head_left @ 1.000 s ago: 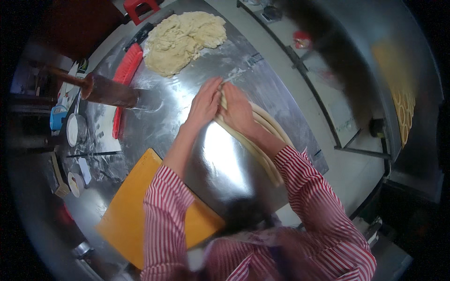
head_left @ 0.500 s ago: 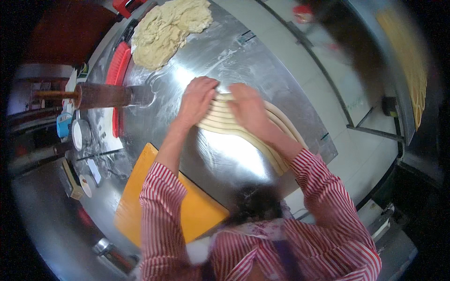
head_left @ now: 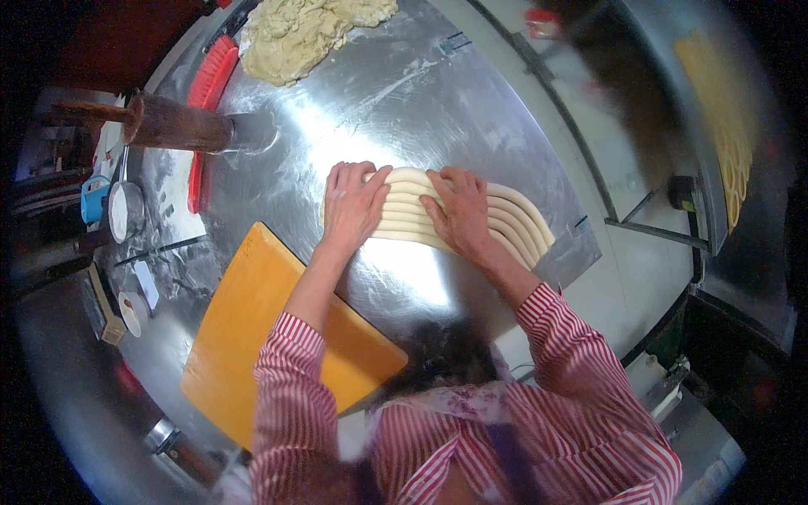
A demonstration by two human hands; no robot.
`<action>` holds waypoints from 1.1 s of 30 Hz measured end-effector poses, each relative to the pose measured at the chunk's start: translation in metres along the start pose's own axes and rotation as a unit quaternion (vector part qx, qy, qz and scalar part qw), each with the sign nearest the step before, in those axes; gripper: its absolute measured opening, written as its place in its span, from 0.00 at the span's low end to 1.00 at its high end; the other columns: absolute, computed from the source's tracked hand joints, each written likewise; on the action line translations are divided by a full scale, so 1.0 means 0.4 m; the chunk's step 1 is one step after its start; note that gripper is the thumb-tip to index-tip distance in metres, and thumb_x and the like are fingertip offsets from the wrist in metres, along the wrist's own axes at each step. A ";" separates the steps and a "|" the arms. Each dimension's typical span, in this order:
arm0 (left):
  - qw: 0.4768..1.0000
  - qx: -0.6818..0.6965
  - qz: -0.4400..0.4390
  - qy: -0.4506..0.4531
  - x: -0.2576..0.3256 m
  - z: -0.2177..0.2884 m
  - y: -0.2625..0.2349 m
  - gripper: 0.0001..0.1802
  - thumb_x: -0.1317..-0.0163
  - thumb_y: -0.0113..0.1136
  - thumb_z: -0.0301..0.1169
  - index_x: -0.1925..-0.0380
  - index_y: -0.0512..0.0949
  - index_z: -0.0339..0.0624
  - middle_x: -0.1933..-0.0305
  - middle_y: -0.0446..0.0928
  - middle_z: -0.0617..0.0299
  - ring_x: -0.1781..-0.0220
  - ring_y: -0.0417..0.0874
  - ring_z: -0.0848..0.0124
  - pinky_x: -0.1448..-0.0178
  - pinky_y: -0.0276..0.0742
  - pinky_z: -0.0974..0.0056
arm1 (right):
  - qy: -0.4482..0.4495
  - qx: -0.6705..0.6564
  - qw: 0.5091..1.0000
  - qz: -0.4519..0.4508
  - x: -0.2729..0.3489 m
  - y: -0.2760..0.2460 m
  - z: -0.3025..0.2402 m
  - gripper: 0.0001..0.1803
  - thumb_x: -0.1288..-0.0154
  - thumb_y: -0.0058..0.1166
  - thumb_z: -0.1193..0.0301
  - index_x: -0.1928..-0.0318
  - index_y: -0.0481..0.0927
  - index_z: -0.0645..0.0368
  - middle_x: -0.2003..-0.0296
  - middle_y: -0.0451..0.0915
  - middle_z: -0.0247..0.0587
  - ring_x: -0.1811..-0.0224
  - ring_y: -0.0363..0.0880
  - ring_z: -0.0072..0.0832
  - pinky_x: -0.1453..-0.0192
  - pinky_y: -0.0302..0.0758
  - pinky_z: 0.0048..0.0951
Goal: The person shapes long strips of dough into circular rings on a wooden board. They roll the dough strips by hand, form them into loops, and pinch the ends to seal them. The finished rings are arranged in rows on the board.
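Several long pale dough ropes lie side by side on a steel tabletop, bending toward me at their right ends. My left hand rests over their left part, its fingertips bent at the far rope and its thumb apart. Farther right, my right hand lies across the same ropes, thumb and fingers spread. Both hands are open and touch the dough from above. The rope ends on the left are partly hidden beneath my left hand.
A large lump of rough dough lies at the far left. Nearby are a red brush and a thick wooden rolling pin. A yellow-orange board sits near my left forearm. The steel table ends at the right.
My right hand has moved slightly right and toward me, and my left hand has turned a little. The ropes now lie straighter, with their right ends farther from me. The view has shifted slightly.
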State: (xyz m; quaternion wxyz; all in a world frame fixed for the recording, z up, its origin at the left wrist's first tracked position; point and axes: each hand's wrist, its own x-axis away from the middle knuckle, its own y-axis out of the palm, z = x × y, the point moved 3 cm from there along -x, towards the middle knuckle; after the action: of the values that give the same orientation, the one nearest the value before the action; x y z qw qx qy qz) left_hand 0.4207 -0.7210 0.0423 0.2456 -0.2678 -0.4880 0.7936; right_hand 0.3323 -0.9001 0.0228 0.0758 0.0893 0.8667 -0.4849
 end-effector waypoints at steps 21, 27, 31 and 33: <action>0.982 0.149 -0.112 -0.018 0.083 -0.001 -0.112 0.15 0.32 0.61 0.37 0.53 0.76 0.39 0.57 0.77 0.50 0.53 0.80 0.51 0.46 0.74 0.52 | 0.049 -0.009 0.975 -0.219 0.054 -0.181 0.100 0.17 0.36 0.64 0.64 0.50 0.81 0.57 0.49 0.79 0.45 0.43 0.74 0.42 0.39 0.65 0.44; 0.972 0.205 -0.106 -0.033 0.111 0.131 -0.254 0.15 0.28 0.57 0.35 0.49 0.74 0.37 0.55 0.76 0.49 0.55 0.81 0.48 0.51 0.78 0.49 | 0.064 -0.132 0.959 -0.241 0.074 -0.204 0.157 0.17 0.37 0.65 0.67 0.51 0.80 0.59 0.60 0.80 0.47 0.57 0.79 0.42 0.54 0.74 0.38; 0.969 0.208 -0.118 -0.055 0.212 0.144 -0.237 0.19 0.30 0.59 0.34 0.42 0.75 0.38 0.54 0.75 0.46 0.54 0.80 0.47 0.50 0.78 0.50 | 0.072 -0.112 0.959 -0.252 0.097 -0.246 0.220 0.15 0.35 0.64 0.66 0.53 0.80 0.61 0.61 0.81 0.47 0.58 0.80 0.44 0.51 0.76 0.38; 0.968 0.211 -0.117 -0.065 0.274 0.106 -0.229 0.19 0.30 0.59 0.34 0.43 0.76 0.37 0.54 0.75 0.46 0.54 0.80 0.47 0.50 0.78 0.50 | 0.090 -0.111 0.957 -0.251 0.104 -0.285 0.194 0.13 0.34 0.63 0.68 0.53 0.80 0.62 0.62 0.80 0.44 0.60 0.79 0.37 0.54 0.75 0.34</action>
State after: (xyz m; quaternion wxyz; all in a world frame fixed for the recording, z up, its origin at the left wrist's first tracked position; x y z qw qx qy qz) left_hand 0.3235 -0.6399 0.1211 0.3556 -0.0990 -0.3526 0.8599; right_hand 0.2694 -1.0215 0.0678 -0.1176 -0.0970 0.9128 -0.3789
